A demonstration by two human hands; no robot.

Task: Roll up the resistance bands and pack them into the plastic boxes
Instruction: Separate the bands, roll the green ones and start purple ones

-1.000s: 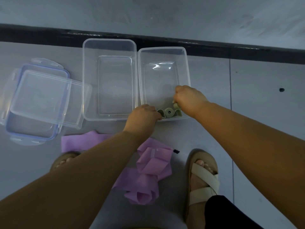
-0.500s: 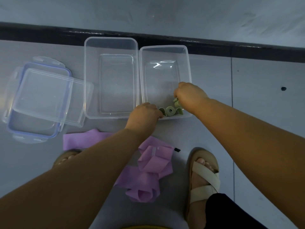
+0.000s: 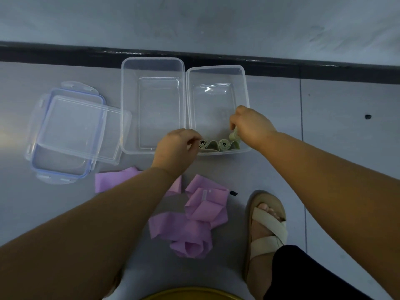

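Now the green band (image 3: 216, 146) sits in loose curls along the near wall of the right-hand box (image 3: 216, 69), and you've got both hands on it: your left hand (image 3: 175, 148) pinches the curl at its left end, your right hand (image 3: 253, 126) pinches the raised right end. The other box (image 3: 152, 60) stands just beside it. Nearer you, the purple band (image 3: 194, 226) lies crumpled on the floor (image 3: 346, 148), with the lids (image 3: 71, 131) stacked off to the left.

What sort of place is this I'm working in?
Probably indoors, on a room's floor beside a wall: grey floor tiles with seams, a dark skirting strip along the wall's foot, and a sandalled foot near the plastic boxes.
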